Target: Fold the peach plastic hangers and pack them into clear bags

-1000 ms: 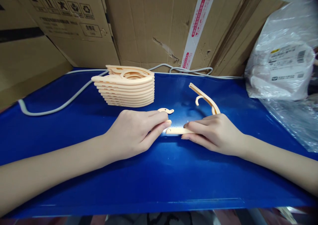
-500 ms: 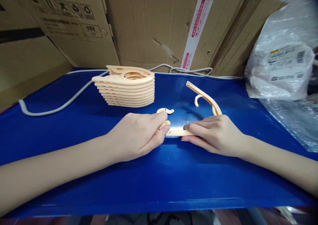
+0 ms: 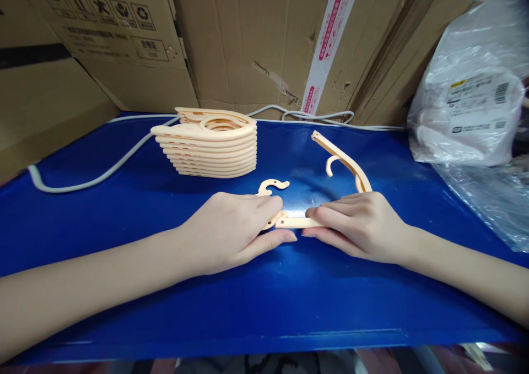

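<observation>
Between my hands lies a cream plastic folding hanger, low over the blue table. My left hand [image 3: 239, 228] is closed on one piece of it, with a small curved hook [image 3: 273, 185] showing above the fingers. The thumb stretches out below a joint with a round hole. My right hand [image 3: 357, 222] grips the other piece, a hanger arm [image 3: 345, 158] that bends up and away behind the knuckles and has a hook on its inner side. A straight bar [image 3: 295, 222] runs from the right fingertips to the left ones. My palms hide the rest.
A neat stack of cream folded hangers [image 3: 206, 148] stands behind my left hand. A white cable [image 3: 95, 184] runs along the back of the blue table [image 3: 264, 308]. Cardboard boxes [image 3: 248, 43] wall the back and left. Clear plastic bags [image 3: 467, 104] lie at the right.
My left thumb and fingers have shifted slightly to the right, along the joint. The left hanger piece has moved closer against the bar's end. My right hand has hardly moved.
</observation>
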